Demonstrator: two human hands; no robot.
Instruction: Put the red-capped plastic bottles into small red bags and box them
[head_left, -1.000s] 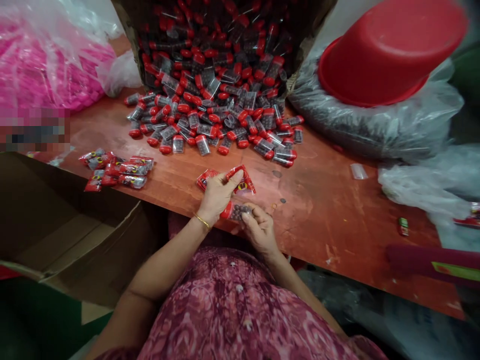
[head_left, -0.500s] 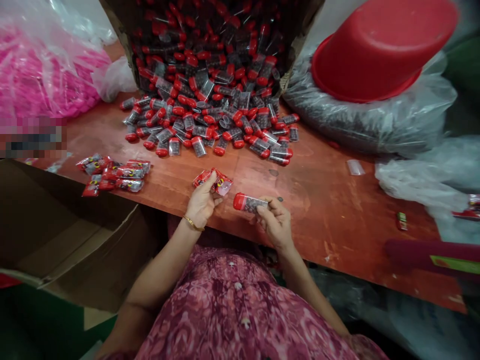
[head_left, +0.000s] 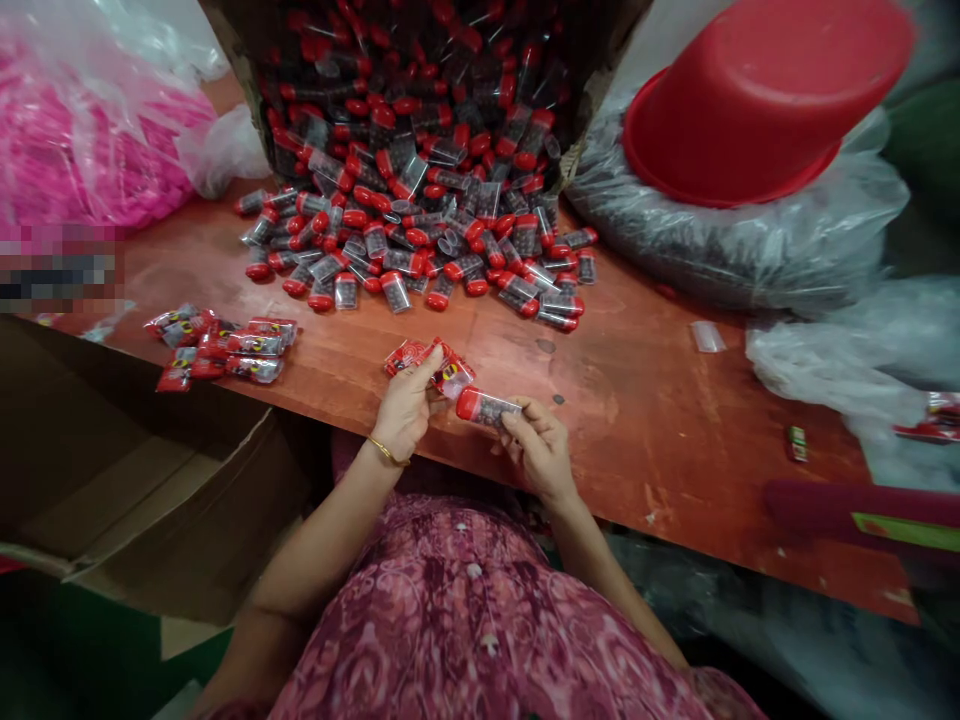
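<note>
My left hand is closed, with the thumb pressed on a red printed plastic packet. Another red packet lies just behind those fingers; whether it is gripped too I cannot tell. In my right hand is a clear plastic tube with a red cap, pinched at its clear end. Small dark pellets show inside the tube. Its red cap points left, close to the packet's clear lower end. A heap of similar red-capped tubes spreads over the table beyond both hands.
Filled red packets lie at the table's left edge, above an open cardboard box. Pink pieces in a plastic bag stand at the back left. A red bucket rests upside down on a bag of dark material at right.
My right hand has moved slightly left, bringing the tube's red cap closer to the packet. The packet in my left hand has shifted a little to the right.
</note>
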